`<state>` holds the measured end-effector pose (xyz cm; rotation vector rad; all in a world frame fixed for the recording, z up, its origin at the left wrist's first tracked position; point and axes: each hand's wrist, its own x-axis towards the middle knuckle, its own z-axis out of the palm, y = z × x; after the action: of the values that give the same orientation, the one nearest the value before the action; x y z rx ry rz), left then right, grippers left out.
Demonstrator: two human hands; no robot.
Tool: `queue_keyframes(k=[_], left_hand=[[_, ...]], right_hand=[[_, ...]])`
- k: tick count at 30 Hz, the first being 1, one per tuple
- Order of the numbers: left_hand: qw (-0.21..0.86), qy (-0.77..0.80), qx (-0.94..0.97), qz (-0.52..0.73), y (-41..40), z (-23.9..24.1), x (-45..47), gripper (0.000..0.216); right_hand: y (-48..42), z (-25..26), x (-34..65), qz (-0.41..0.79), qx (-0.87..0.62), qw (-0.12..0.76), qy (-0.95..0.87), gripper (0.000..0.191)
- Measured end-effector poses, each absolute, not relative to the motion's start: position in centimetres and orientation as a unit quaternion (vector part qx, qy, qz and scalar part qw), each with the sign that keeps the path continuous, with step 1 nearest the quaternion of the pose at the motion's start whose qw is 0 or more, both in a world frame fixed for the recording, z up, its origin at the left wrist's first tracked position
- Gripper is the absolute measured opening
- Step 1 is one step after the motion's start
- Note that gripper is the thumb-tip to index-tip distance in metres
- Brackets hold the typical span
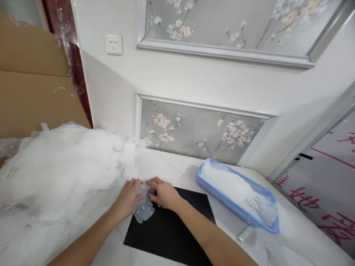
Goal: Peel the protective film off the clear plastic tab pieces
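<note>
Over the black mat (172, 236), a translucent plastic piece (143, 211) with a wavy edge and small white spots is held between my two hands. My left hand (129, 196) is closed on its left side with curled fingers. From the right, my right hand (164, 195) pinches its upper right part between thumb and fingers. The fingers hide the piece's far end, so I cannot tell whether it is one layer or more. Close to my left hand, a large heap of white, translucent thin pieces (69, 166) spreads over the left of the table.
A blue plastic basket (219, 194) holding a stack of whitish thin sheets stands to the right. Beside it lies a small pale strip-like object (245, 233). Behind the white table is a wall with framed floral panels (188, 125). Cardboard (33, 81) stands at the back left.
</note>
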<state>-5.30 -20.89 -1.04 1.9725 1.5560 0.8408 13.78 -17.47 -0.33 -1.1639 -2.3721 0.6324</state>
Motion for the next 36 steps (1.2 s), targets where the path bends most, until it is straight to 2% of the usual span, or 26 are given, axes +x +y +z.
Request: queue_keyframes(k=[2, 10, 14, 16, 20, 22, 25, 30, 33, 36], left_hand=[[0.260, 0.559, 0.725, 0.307, -21.0, -1.1, -4.9, 0.036], [0.277, 0.483, 0.781, 0.283, -22.4, -1.7, -2.8, 0.026], [0.278, 0.461, 0.797, 0.274, -22.0, -1.2, -2.9, 0.003], [0.285, 0.457, 0.793, 0.285, -21.8, -0.9, -3.1, 0.018], [0.325, 0.490, 0.742, 0.323, -21.9, -0.7, -3.2, 0.016], [0.356, 0.503, 0.719, 0.323, -22.1, -0.6, -3.0, 0.030], [0.371, 0.507, 0.705, 0.329, -21.9, -0.6, -2.8, 0.035], [0.368, 0.493, 0.716, 0.331, -21.5, -0.2, -2.6, 0.018], [0.365, 0.482, 0.719, 0.345, -22.2, 0.5, -2.3, 0.022], [0.477, 0.508, 0.616, 0.369, -23.5, 1.1, -1.5, 0.030]], right_hand=[[-17.4, -0.1, 14.5, 0.209, -0.409, 0.199, -0.866, 0.031], [-24.0, 0.2, 23.8, 0.134, -0.401, 0.191, -0.886, 0.035], [-26.5, -0.7, 25.4, 0.107, -0.416, 0.220, -0.876, 0.027], [-26.7, -0.8, 25.4, 0.082, -0.423, 0.211, -0.878, 0.025], [-26.4, -0.5, 25.5, 0.046, -0.421, 0.204, -0.882, 0.029], [-26.4, -0.3, 25.8, 0.049, -0.424, 0.213, -0.879, 0.031], [-26.5, -0.2, 26.3, 0.074, -0.427, 0.221, -0.874, 0.031], [-26.6, 0.3, 26.5, 0.140, -0.429, 0.235, -0.861, 0.030], [-26.8, 0.9, 26.3, 0.238, -0.446, 0.261, -0.823, 0.023], [-27.2, 1.2, 25.9, 0.382, -0.486, 0.314, -0.721, 0.012]])
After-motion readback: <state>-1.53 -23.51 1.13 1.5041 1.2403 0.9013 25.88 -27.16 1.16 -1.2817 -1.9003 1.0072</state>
